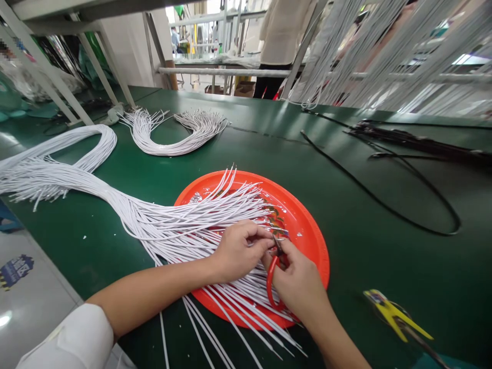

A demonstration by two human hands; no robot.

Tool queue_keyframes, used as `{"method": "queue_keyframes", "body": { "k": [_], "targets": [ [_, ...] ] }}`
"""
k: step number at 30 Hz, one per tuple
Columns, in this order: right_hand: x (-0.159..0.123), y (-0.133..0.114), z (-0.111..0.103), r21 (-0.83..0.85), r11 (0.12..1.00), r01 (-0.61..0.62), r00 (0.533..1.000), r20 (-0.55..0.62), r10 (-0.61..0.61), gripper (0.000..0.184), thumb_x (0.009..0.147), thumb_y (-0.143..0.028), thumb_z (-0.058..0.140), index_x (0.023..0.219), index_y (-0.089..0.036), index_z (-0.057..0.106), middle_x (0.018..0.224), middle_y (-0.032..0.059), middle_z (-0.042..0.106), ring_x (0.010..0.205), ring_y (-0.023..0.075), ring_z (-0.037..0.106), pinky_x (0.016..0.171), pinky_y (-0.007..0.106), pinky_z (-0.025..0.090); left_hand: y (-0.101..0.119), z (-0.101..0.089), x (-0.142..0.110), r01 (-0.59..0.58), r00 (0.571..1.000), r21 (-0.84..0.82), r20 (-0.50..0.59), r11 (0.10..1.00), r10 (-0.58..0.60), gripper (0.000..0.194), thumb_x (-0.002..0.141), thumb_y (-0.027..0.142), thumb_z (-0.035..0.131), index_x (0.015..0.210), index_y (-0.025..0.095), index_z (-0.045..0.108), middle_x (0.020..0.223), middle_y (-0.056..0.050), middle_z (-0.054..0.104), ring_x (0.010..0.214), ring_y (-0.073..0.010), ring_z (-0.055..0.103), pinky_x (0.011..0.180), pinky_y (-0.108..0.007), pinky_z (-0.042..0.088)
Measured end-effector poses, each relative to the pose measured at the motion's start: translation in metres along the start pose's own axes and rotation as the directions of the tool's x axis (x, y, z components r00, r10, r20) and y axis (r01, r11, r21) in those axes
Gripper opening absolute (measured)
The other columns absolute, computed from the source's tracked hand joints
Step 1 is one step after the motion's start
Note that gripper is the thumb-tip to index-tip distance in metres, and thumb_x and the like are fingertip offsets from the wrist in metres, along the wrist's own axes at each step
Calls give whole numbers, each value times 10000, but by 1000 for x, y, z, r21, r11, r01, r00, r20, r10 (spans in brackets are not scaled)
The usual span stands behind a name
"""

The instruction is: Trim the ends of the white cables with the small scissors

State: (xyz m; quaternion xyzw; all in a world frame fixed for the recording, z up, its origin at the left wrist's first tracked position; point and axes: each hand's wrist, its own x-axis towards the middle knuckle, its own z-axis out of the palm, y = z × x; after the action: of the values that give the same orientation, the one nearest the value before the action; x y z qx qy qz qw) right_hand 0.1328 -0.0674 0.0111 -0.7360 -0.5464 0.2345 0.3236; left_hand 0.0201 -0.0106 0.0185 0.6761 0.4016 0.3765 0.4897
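Observation:
A thick bundle of thin white cords (pixel 154 218) stretches from the left across a round red tray (pixel 317 246), its loose ends fanned out. Over the tray, my left hand (pixel 236 251) is closed, thumb and fingers pinched on the tip of one white cord, which the fingers mostly hide. Red-handled scissors (pixel 271 282) are gripped in my right hand (pixel 302 279), their dark blades meeting my left fingertips. How far the blades are apart cannot be made out. Small silvery scraps (pixel 196 198) lie inside the tray rim.
Another bundle of white cords (pixel 172 148) curves on the green table (pixel 369 261) behind the tray. Black cords (pixel 418 141) lie at the right, and a yellow-handled tool (pixel 388 310) nearer me. A metal frame (pixel 230 72) runs along the back; a person (pixel 286 36) stands beyond it.

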Motion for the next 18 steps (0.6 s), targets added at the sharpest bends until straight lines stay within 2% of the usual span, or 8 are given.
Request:
{"method": "queue_keyframes", "body": {
  "k": [5,9,12,14,16,18],
  "targets": [
    [6,7,-1,76,997,3,997,78,-9,186,744,-411,486,746,-234,544,499,-33,542,486,169,535,510,272,402,-3,2,0,58,998,-83,-4,995,-59,55,728,162,570,724,141,621,749,-33,601,707,-127,559,664,-242,468],
    [11,11,-3,138,990,-3,985,172,-21,183,710,-390,536,764,-219,574,543,-18,577,487,161,530,525,276,422,-4,3,0,81,996,-163,-9,983,-83,58,726,160,565,735,129,613,751,-33,586,688,-122,568,650,-246,474],
    [9,7,-7,174,984,-21,985,171,-9,166,700,-363,559,760,-209,578,586,-15,578,539,156,539,540,266,426,-3,2,0,96,994,-185,-34,978,-105,59,725,160,568,739,124,612,767,-35,580,696,-121,572,660,-253,476],
    [6,3,-9,245,969,-25,995,97,2,167,697,-365,579,736,-203,564,597,-20,557,539,137,522,512,245,416,-3,2,1,96,992,-162,-69,982,-109,67,727,178,581,747,127,617,756,-32,580,696,-121,564,661,-256,471],
    [5,-1,-10,371,929,4,997,-68,23,189,688,-371,610,727,-198,546,614,-23,542,543,121,513,514,233,427,-2,1,1,65,993,-105,-89,992,-74,75,733,198,591,750,132,624,744,-32,588,699,-124,554,656,-255,462],
    [5,-2,-9,499,865,58,973,-223,64,222,666,-364,655,753,-195,539,666,-14,565,586,119,539,561,238,460,-1,0,0,-2,996,-26,-89,1000,0,74,744,201,589,738,138,628,728,-32,598,698,-127,546,650,-253,450]
  ]
}}
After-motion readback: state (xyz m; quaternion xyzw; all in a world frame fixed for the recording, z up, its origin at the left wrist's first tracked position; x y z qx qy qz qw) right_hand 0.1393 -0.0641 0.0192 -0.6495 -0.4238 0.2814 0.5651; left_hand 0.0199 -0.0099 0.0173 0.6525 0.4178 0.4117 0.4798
